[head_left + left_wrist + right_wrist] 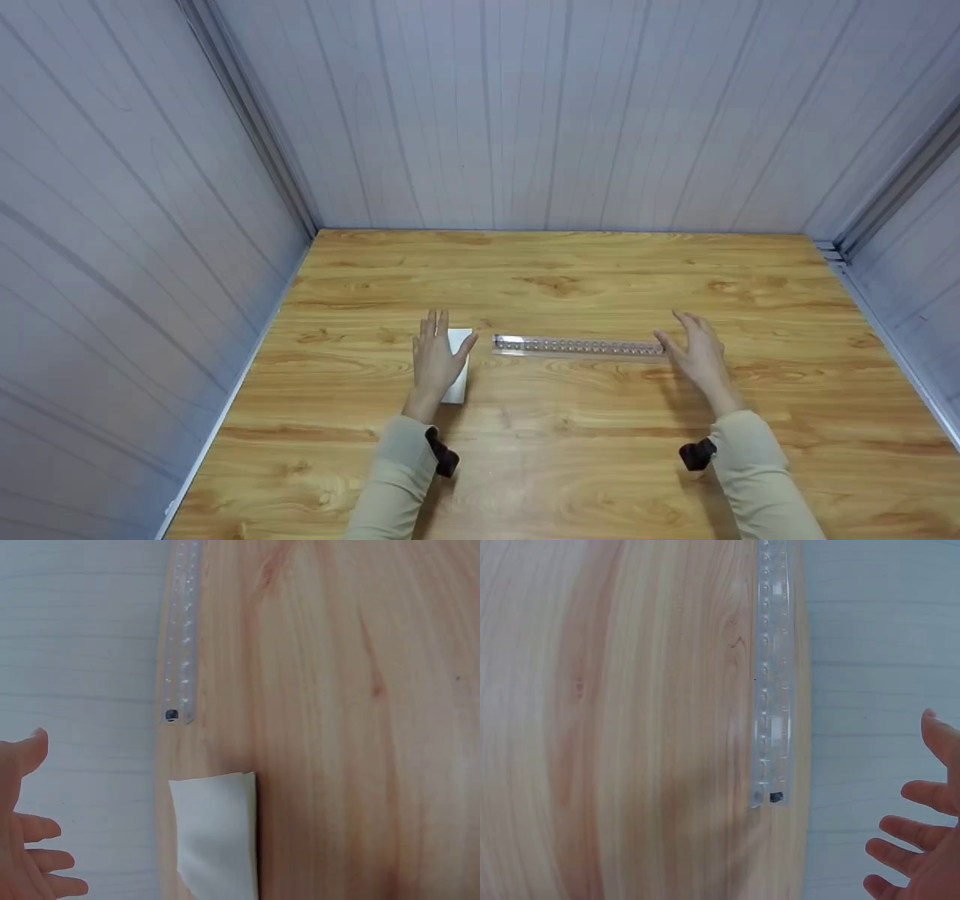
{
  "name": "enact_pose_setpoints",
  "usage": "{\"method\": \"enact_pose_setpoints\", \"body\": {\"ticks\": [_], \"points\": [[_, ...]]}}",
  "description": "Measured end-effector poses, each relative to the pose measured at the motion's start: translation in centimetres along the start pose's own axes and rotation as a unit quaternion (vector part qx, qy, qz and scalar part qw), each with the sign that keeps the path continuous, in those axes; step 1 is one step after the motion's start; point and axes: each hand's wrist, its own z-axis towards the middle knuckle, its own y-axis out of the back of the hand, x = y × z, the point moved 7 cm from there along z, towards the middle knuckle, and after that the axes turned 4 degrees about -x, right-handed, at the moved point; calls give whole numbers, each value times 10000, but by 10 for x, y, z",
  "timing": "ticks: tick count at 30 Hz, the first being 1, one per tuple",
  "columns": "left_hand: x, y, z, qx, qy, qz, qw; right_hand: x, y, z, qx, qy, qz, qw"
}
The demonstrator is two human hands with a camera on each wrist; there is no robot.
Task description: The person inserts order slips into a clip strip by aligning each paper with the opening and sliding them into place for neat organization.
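Observation:
A long, narrow, see-through plastic strip with rows of round bumps or beads lies crosswise on the table. In the right wrist view a small dark spot marks the near end of this strip. My right hand is at its right end, fingers spread and thumb apart, gripping nothing. My left hand hovers over or beside a white folded sheet or pad, its fingers straight; the head view hides part of the pad. From the left wrist, the pad appears flat with layered edges, apart from the strip's end.
The wood-grain table meets a pale panelled wall at the back. Another panel borders its left side, and a further one stands on the right. Dark wrist cameras sit on both sleeves.

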Motion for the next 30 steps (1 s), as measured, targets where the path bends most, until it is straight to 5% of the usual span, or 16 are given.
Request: {"method": "enact_pose_setpoints", "body": {"ticks": [11,21,30], "points": [[14,-9,-4,-263,163,-443,9985,-17,-6,3,-383,40,581,9976],[23,-15,-5,-333,316,-464,9979,-41,-18,0,-136,-591,997,9932],[31,-17,-5,-477,465,-483,9966,-49,-28,2,-110,-709,1333,9885]]}}
